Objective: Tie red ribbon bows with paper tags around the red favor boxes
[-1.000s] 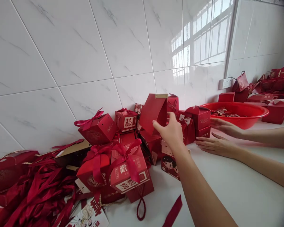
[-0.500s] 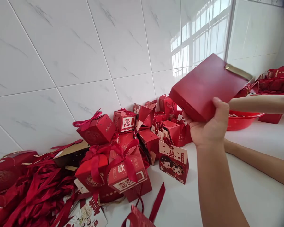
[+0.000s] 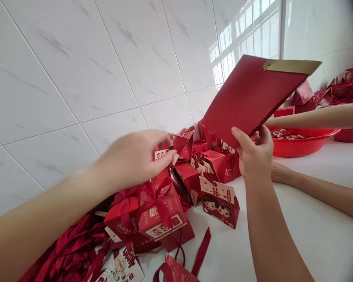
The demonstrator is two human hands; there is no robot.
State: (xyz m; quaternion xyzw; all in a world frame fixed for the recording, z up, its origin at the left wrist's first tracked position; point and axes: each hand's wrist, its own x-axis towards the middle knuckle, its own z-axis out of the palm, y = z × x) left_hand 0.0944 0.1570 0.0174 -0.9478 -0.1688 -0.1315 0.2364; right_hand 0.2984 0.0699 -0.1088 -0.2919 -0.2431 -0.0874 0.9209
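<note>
My right hand (image 3: 255, 152) grips a plain red gift box (image 3: 250, 98) by its lower edge, thumb on the near face. A gold strip (image 3: 292, 66) runs along the box's top end. The box is tilted and held above the surface. My left hand (image 3: 135, 158), blurred by motion, is stretched over the pile of red boxes, thumb and fingers apart, with nothing visible in it. Below it sits a red box with a ribbon bow (image 3: 161, 211). A small box with two cartoon faces (image 3: 219, 203) stands to the right of the pile.
Another person's arms (image 3: 317, 192) reach in from the right, beside a red basin (image 3: 300, 147) holding small packets. Red ribbons (image 3: 73, 246) lie heaped at lower left. A white tiled wall (image 3: 85, 58) rises behind the pile. More red boxes (image 3: 347, 86) stand at far right.
My left hand has come into view from the left, over the pile. The red box in my right hand has turned, showing its gold strip more fully and a thinner side edge.
</note>
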